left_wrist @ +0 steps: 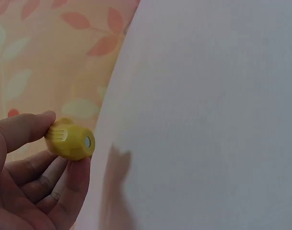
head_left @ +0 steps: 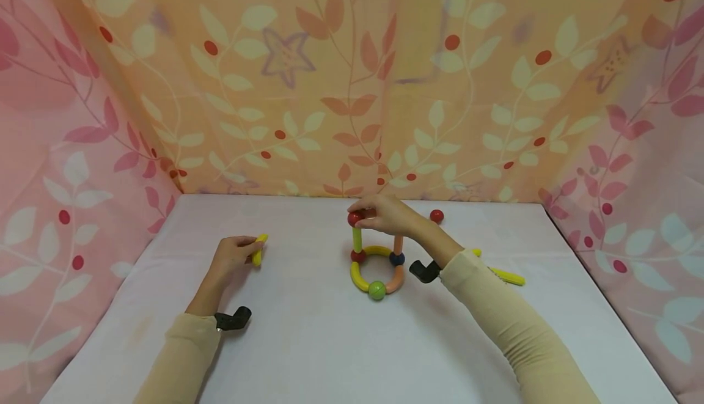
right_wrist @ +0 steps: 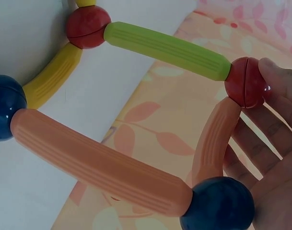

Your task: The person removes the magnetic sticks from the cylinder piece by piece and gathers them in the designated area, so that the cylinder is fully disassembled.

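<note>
My left hand [head_left: 233, 256], at the left of the table, pinches a yellow magnetic rod [head_left: 257, 256] between thumb and fingers; a pale round magnet shows in its end in the left wrist view. Near the middle stands a frame of magnetic rods and balls. Its bottom ring has curved rods, a green ball [head_left: 376, 290], a red ball and a dark blue ball [head_left: 397, 258]. A light green rod [right_wrist: 167, 50] and an orange rod [right_wrist: 102, 163] rise from it. My right hand [head_left: 387, 214] pinches the top red ball [right_wrist: 245, 82], which a curved orange rod [right_wrist: 213, 136] joins to an upper blue ball [right_wrist: 216, 206].
A loose red ball [head_left: 437, 216] lies behind my right forearm. Beside that forearm are a yellow rod [head_left: 508, 277] and another yellow piece [head_left: 476, 252], both partly hidden by the sleeve. Patterned curtains [head_left: 352, 86] enclose the back and sides of the white table [head_left: 308, 343].
</note>
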Available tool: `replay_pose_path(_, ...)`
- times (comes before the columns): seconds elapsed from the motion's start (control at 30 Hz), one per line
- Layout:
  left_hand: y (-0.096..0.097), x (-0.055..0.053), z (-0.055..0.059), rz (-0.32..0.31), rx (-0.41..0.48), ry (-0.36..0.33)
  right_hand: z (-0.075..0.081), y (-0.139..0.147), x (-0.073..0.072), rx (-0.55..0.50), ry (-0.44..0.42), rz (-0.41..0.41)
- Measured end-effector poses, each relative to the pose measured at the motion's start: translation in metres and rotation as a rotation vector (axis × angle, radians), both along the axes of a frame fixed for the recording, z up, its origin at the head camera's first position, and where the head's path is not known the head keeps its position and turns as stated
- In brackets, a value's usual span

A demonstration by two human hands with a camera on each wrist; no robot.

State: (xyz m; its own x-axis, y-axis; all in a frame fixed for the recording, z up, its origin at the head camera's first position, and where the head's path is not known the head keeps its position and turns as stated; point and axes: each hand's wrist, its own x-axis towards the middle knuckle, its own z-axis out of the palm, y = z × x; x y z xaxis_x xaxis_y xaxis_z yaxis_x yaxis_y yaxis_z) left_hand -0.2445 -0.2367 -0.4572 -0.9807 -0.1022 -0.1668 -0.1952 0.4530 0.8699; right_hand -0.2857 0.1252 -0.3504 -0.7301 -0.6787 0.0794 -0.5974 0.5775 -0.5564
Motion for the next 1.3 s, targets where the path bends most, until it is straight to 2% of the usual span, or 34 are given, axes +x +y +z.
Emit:
replay_pose_path(0.1,-0.011,0.0,-0.002,-0.001,-0.055,-0.013,0.001,0.0,0.001,0.009,0.003,-0.003)
replay_pose_path(0.27,-0.025,0.0,-0.003,-0.022,-0.149,-0.072,0.001,0.0,0.002,0.012,0.003,-0.005)
replay_pose_path(0.53,-0.042,0.002,-0.002,-0.028,-0.223,-0.16,0.001,0.0,0.001,0.016,0.011,-0.005)
replay_pose_path(0.7,-0.044,0.003,0.0,-0.006,-0.218,-0.191,0.001,0.001,0.002,0.016,0.02,0.001)
replay_pose_path(0.8,-0.043,0.004,-0.001,0.006,-0.227,-0.188,0.001,0.001,0.002,0.012,0.025,0.007)
replay_pose_path(1.07,-0.042,0.005,-0.003,0.04,-0.365,-0.149,0.002,0.001,0.002,0.01,0.021,0.017)
replay_pose_path(1.3,-0.039,0.008,0.0,0.042,-0.451,-0.116,0.004,0.0,0.0,0.025,0.001,0.006)
